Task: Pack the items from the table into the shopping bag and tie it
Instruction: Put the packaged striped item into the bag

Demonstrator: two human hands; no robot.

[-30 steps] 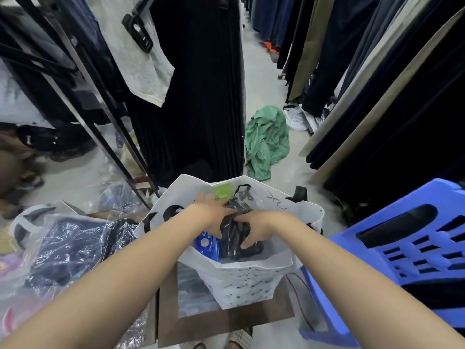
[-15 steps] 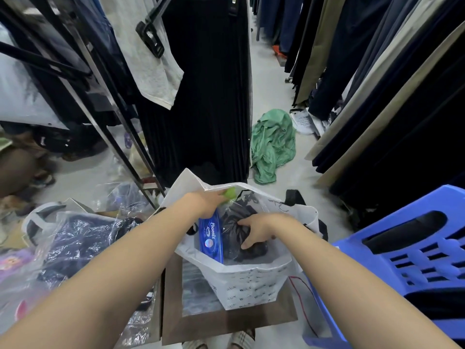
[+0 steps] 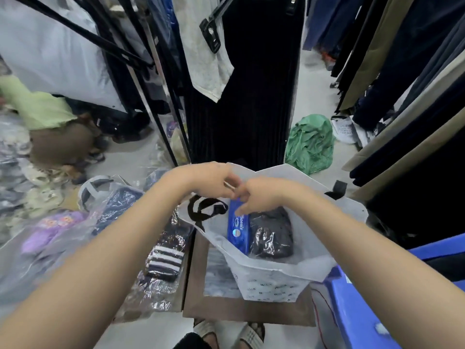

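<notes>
Green cloth (image 3: pixel 310 143) lies beyond shopping bag (image 3: pixel 274 278).

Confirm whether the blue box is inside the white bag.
Yes, the blue box stands inside the white bag, beside a dark wrapped garment.

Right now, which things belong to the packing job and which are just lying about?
Job: white bag; blue box and wrapped dark garment inside it; left hand; right hand.

Lying about: green cloth; blue chair; striped socks.
</notes>
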